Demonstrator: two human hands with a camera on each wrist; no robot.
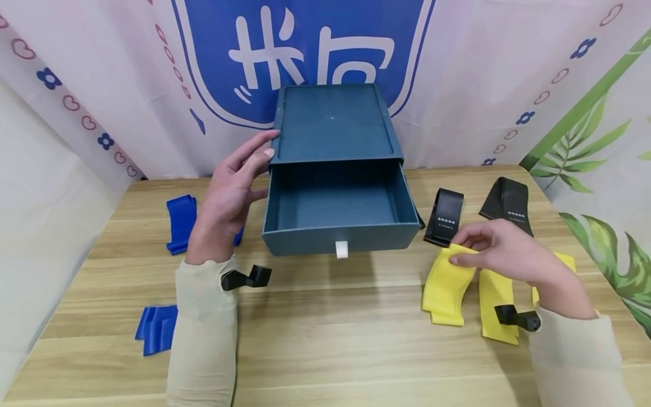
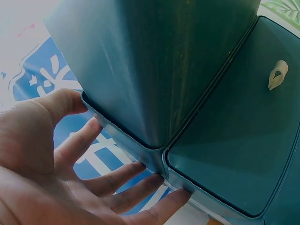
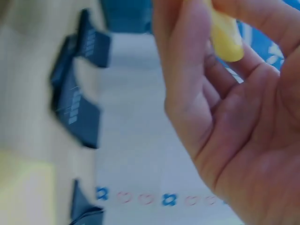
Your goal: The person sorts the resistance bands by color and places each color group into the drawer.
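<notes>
My left hand [image 1: 224,198] touches the left side of a dark teal drawer cabinet [image 1: 333,124], thumb at its front edge and fingers spread along the side. The top drawer [image 1: 300,242] is pulled out and has a white tab [image 1: 342,249]. A lower drawer front [image 2: 234,122] is closed in the left wrist view. At the right, my right hand [image 1: 508,251] pinches the upper end of a folded yellow resistance band [image 1: 446,288] between thumb and fingers. Another yellow band [image 1: 498,316] lies beside it, and a further one [image 1: 565,261] is partly behind the wrist.
Folded black bands [image 1: 445,215] lie beyond the right hand, one partly hidden by the drawer. Blue bands [image 1: 181,223] lie on the left of the wooden table [image 1: 325,345], some partly covered by the left arm. A printed cloth [image 1: 458,85] hangs behind the cabinet.
</notes>
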